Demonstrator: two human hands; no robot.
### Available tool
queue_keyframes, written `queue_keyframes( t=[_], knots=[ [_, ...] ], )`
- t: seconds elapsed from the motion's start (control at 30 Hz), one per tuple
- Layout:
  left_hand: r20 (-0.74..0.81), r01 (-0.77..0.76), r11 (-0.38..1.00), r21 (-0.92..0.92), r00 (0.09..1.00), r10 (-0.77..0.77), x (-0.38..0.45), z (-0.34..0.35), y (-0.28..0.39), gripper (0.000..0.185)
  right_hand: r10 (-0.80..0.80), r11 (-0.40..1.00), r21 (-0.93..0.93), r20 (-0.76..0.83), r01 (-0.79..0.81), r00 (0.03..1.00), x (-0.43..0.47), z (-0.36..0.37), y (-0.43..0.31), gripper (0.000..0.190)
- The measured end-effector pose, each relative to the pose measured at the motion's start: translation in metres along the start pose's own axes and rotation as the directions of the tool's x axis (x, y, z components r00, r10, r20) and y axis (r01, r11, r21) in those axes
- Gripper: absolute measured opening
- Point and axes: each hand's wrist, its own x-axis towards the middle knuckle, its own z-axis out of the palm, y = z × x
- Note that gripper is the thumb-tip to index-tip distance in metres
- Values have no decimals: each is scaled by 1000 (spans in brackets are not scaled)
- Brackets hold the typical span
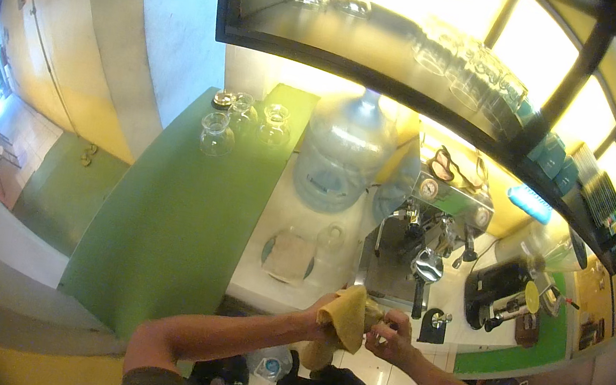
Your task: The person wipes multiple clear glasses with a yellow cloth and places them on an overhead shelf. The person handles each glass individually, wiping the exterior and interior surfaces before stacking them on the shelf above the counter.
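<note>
A yellow cloth point(347, 318) drapes over my left hand point(321, 308), which grips it in front of my body. Beside the cloth is a small clear vessel point(373, 314), apparently glass and partly covered. My right hand point(395, 339) has its fingers bent around the vessel's right side. On the white counter point(249, 276) ahead, a round dish point(288, 256) bears a pale, flat item, with a clear glass container point(331, 237) beside it. To the right of my hands lies a dark tamping mat with a tamper point(435, 324).
A large water jug point(342, 156) stands behind the counter's front area. The espresso machine point(448, 206) and a coffee grinder point(498, 290) are at right. Glass carafes point(217, 135) sit on the green ledge point(162, 219). Overhead hangs a shelf point(330, 36) with glasses.
</note>
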Motion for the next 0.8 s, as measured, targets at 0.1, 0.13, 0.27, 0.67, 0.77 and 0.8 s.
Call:
queue_keyframes(
  t=[0.1, 0.13, 0.27, 0.67, 0.77, 0.8],
  knots=[
    [98, -38, 995, -89, 994, 47, -11, 16, 5, 35, 143, 989, 39, -2, -143, 990, 9, -15, -4, 35],
    [124, -131, 990, 47, 984, 125, -16, 21, 2, 43, 277, 960, 58, -38, -274, 960, 17, -16, -11, 33],
    [461, -728, 352, 588, 659, 594, -15, 29, -1, 59, 549, 836, 40, -37, -547, 835, 62, -19, -40, 29],
    [294, -453, 657, 602, 891, 346, -3, 6, 13, 46, 343, 934, 34, -362, -355, 867, 63, 6, -39, 22],
    [283, -243, 968, -66, 925, 252, 0, -3, 18, 41, 140, 988, 73, -21, -138, 990, 62, -33, -11, 29],
    [281, -244, 962, -124, 921, 270, 1, -1, 22, 39, 92, 991, 91, 28, -95, 995, 70, -48, -4, 32]
  ],
)
